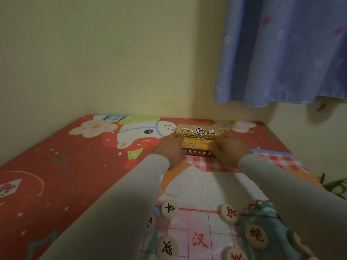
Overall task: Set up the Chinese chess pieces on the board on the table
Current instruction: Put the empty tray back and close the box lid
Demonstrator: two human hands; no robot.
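Two hands are recorded at the far end of the table, one on each side of a Chinese chess box [197,140]. The left hand [171,147] is laid against the box's left edge with fingers extended along it; the right hand [230,145] is set on the right side, its fingers spread over the lid. Whether the box is merely touched or actually grasped cannot be told, since the fingertips are blurred; both hands appear flat rather than curled. The box is judged to be held from both sides so that it can be steadied, slid or opened without tipping. Item: a patterned tablecloth [65,175], red with cartoon figures, by which the table is covered. Item: the board [199,233], a thin sheet with red lines and a red character, laid at the near edge between the sleeves. Item: loose wooden pieces, scattered on and around the board rather than on their points, among them a black-marked piece [170,209], a red soldier piece [230,213] and a red cannon piece [256,235]. Setup is judged barely begun. Item: a blue curtain [285,51], hung at the right.
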